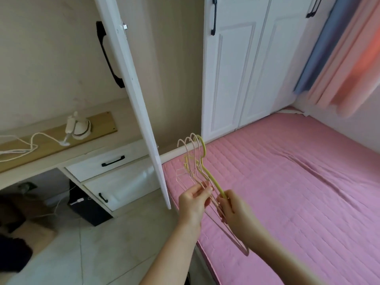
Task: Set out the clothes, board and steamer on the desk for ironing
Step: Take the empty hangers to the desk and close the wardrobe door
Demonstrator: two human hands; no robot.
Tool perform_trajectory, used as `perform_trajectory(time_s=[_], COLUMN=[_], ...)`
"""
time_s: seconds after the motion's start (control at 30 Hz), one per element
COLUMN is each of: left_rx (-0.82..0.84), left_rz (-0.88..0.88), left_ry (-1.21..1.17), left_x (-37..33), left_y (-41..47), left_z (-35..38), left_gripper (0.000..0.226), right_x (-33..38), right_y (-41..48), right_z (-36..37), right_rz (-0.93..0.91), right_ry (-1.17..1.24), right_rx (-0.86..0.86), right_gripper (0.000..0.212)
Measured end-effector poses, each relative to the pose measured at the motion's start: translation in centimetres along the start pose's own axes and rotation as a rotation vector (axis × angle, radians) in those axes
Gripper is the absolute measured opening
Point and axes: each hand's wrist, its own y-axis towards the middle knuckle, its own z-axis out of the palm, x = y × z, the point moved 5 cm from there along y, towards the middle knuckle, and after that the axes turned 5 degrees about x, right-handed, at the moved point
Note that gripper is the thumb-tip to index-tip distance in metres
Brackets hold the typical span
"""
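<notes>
A bunch of thin clothes hangers [195, 159], pale pink ones and a yellow one, stands hooks-up over the edge of the pink bed [287, 182]. My left hand [193, 204] pinches the pink hangers' shoulders. My right hand [234, 208] grips the yellow hanger's arm and the wires beside it. A white handheld steamer [79, 126] lies on the wooden desk [51, 140] at the left, its white cord [22, 145] trailing across the desktop. I see no ironing board.
An open white wardrobe door [133, 89] hangs between the desk and the bed. Closed wardrobe doors [246, 68] stand behind the bed. Desk drawers [111, 163] sit under the desktop, a black box [86, 206] below. Dark clothing [12, 233] lies at the lower left.
</notes>
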Motion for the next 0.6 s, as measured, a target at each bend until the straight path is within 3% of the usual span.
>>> perform_trajectory(time_s=[0.1, 0.3, 0.6], left_rx=[-0.004, -0.089, -0.008], left_rz=[-0.039, -0.094, -0.074], left_ry=[-0.099, -0.558, -0.923], left_x=[1.9, 2.6, 1.0], left_y=[-3.0, -6.6, -10.0], left_z=[-0.1, -3.5, -9.8], left_gripper=[0.008, 0.007, 0.02], right_x=[-1.1, -1.6, 1.0], right_y=[-2.7, -6.8, -8.0], right_z=[0.5, 1.6, 6.1], right_rz=[-0.035, -0.132, -0.263], right_ry=[-0.073, -0.107, -0.172], right_rx=[0.029, 0.129, 0.36], right_gripper=[0.022, 0.024, 0.019])
